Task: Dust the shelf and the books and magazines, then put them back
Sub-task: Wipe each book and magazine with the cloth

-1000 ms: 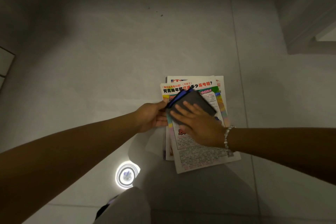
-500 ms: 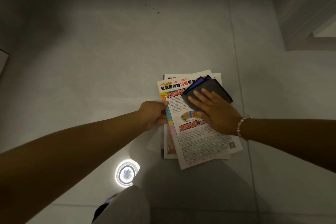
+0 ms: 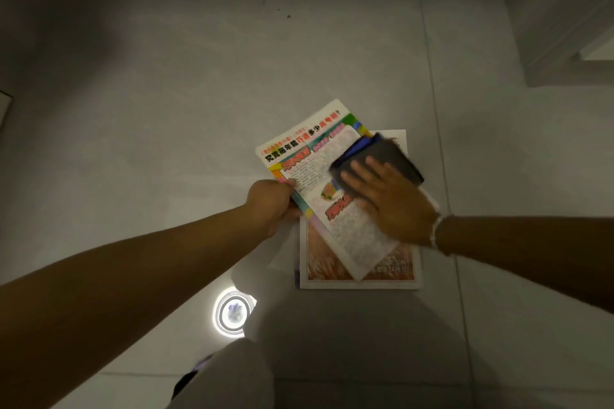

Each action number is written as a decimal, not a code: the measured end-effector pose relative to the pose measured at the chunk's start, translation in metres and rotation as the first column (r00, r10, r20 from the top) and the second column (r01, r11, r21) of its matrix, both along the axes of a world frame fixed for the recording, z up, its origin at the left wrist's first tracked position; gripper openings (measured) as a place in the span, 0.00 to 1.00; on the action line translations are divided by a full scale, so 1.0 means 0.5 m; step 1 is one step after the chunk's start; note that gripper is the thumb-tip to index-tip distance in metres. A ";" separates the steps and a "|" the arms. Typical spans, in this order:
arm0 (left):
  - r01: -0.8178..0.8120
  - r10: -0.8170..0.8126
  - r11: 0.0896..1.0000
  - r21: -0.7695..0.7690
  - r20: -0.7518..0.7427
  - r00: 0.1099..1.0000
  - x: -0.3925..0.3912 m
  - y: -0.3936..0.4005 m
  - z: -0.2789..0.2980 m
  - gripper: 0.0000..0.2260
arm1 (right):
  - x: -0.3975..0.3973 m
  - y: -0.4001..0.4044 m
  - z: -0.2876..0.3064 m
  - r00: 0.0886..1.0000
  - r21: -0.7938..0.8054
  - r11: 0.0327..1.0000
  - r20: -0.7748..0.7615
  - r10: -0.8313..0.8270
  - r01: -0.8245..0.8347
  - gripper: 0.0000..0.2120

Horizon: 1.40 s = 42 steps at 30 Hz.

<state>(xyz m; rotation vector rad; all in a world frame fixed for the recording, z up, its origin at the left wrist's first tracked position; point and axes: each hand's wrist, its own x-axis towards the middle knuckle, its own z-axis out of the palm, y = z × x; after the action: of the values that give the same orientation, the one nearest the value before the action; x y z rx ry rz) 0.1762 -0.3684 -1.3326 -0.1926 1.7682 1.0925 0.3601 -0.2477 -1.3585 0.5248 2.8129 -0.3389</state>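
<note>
Basically, grey tiled floor [image 3: 166,109] is filling the view: smooth, matte, thin grout lines, dim light. A pale wall or door-frame corner [image 3: 558,26] is getting cut off top right.

Stack of magazines [image 3: 362,271] is lying flat on the floor, centre right; lower one glossy, brownish cover, white border, mostly covered. Top magazine [image 3: 309,156] is sitting rotated on it, far corner overhanging the stack. Thin, glossy, white with rainbow edge strip and red/black print. Print is blurring, unreadable.

Folded dark grey cloth [image 3: 385,156], soft, rectangular, blue edge showing at its far side, is lying on the top magazine's right part, partly hidden under the hand.

Right hand [image 3: 395,206] is pressing palm-down on the cloth, fingers straight and spread, beaded bracelet [image 3: 437,231] at the wrist. Left hand [image 3: 270,206] is gripping the top magazine's left edge, fingers curled under, thumb on top; fingertips hidden.

Bright ring-shaped reflection [image 3: 234,312] is showing on the floor below the left forearm. A pale trouser leg [image 3: 239,375] is getting cut off at the bottom edge.
</note>
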 end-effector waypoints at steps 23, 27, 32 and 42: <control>-0.001 0.002 0.997 0.075 -0.022 1.000 0.007 0.021 0.004 0.03 | 0.063 0.095 -0.023 0.988 -0.034 0.990 -0.068 -0.136 0.134 0.33; -0.017 0.017 0.997 0.072 -0.003 1.000 0.011 0.023 0.004 0.03 | 0.041 0.047 -0.006 0.971 -0.067 0.969 -0.022 -0.239 0.237 0.35; -0.010 0.011 0.997 0.073 -0.008 1.000 0.008 0.025 0.006 0.03 | 0.071 -0.028 -0.015 0.989 0.054 0.988 0.005 0.145 -0.145 0.25; -0.010 0.013 0.994 0.110 -0.031 0.999 0.007 0.025 0.012 0.04 | 0.007 0.105 -0.015 0.952 -0.040 0.958 0.132 -0.276 0.284 0.31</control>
<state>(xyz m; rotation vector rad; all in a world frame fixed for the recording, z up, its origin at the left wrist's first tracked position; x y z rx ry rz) 0.1795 -0.3559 -1.3265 -0.1184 1.7314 1.2038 0.3637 -0.1953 -1.3661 0.9029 2.5993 -0.4256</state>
